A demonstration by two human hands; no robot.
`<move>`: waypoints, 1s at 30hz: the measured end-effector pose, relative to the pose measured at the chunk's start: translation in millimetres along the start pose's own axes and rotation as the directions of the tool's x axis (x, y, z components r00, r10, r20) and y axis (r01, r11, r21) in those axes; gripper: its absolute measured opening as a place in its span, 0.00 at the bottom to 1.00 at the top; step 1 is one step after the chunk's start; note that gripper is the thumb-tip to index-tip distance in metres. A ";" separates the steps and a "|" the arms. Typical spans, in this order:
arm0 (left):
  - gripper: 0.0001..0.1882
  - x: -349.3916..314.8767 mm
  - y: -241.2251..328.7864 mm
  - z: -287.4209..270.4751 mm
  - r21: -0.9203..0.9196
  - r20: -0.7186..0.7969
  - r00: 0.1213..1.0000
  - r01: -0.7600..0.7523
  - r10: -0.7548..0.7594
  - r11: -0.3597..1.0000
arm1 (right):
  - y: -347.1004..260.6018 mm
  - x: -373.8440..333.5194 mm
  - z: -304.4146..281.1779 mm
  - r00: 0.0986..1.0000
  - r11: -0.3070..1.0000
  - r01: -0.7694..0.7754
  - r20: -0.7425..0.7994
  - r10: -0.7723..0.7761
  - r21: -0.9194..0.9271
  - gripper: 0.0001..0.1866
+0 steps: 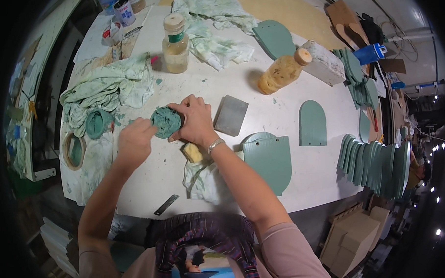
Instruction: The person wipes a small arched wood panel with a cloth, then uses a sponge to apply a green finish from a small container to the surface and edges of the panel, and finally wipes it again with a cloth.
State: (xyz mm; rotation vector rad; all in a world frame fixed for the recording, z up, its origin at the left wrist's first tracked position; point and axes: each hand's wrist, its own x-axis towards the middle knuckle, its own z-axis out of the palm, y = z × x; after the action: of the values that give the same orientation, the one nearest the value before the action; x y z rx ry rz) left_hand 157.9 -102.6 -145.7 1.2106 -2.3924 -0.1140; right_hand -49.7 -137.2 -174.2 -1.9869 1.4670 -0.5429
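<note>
A round pot of thick green paste (165,123) stands on the white table, its lumpy surface facing up. My right hand (197,119) grips its right side, thumb and fingers spread around the rim. At the pot's left edge, my left hand (135,142) is closed in a pinch; what is between its fingers is hidden. A second green-smeared pot (98,123) and a tan ring-shaped roll (74,151) lie left of that hand. Near my right wrist are a yellow sponge (193,153), a grey rectangular block (231,115) and a white rag (207,181).
Green round-ended panels (313,123) lie at right, others (268,162) beside my right forearm. A row of panels (373,161) stands at the right edge. A clear bottle (176,46), an amber bottle (284,72) and stained cloths (114,84) are farther back. A flat blade (166,204) lies near the front edge.
</note>
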 end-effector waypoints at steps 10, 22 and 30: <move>0.02 -3.7 -6.4 12.0 -0.260 -0.017 0.901 0.415 -0.433 0.872 | -2.7 1.6 -0.8 1.000 1.000 0.003 -0.002 -0.003 0.004 0.47; 0.04 -5.3 7.9 6.3 -0.260 -0.089 0.917 0.355 -0.388 0.898 | -2.3 1.2 -0.5 1.000 1.000 0.009 -0.022 -0.009 0.012 0.46; 0.03 -6.9 6.9 14.0 -0.195 -0.078 0.931 0.336 -0.356 0.921 | -2.4 0.5 0.9 1.000 1.000 -0.005 -0.007 0.005 0.009 0.46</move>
State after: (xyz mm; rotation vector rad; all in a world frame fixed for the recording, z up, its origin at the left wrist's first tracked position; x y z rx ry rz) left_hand 150.3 -94.8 -158.8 1.4986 -2.0023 -0.3548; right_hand -47.2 -137.0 -173.2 -1.9757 1.4710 -0.5536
